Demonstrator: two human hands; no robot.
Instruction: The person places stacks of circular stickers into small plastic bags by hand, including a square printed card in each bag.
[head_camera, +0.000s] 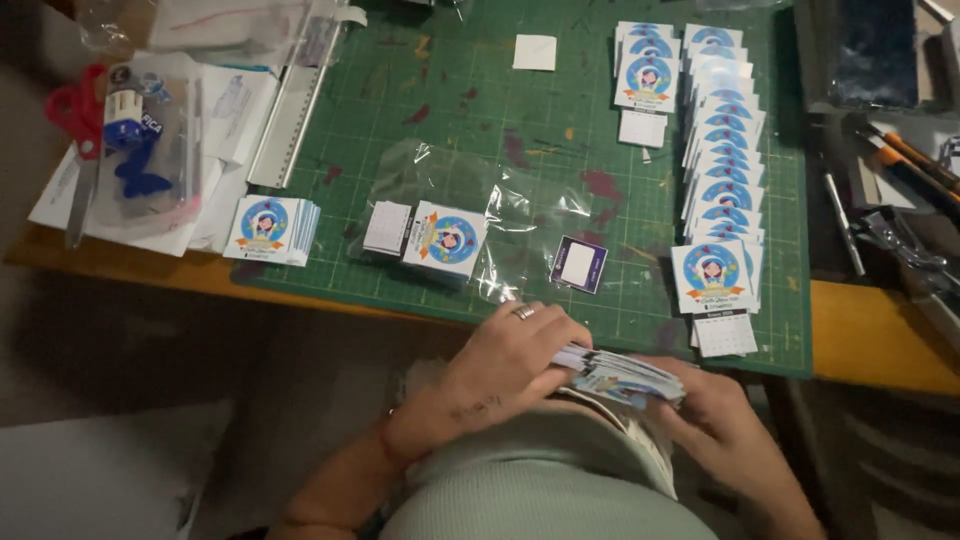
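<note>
A stack of small printed cards (622, 378) with round blue pictures rests in both my hands, below the table's near edge. My left hand (505, 365), a ring on one finger, lies over the stack's top left. My right hand (718, 420) holds the stack from beneath on the right. On the green cutting mat (470, 120) a long overlapping row of the same cards (722, 160) runs down the right side. One card with a small white calendar pad (712, 290) ends that row nearest me.
Clear plastic sleeves (500, 225) lie mid-mat over a card pile (445, 238) and a white pad (386, 228). Another card pile (270, 228) sits at the mat's left edge. Red scissors (78, 130), a metal ruler (290, 120) and glue are left; craft knives (905, 160) right.
</note>
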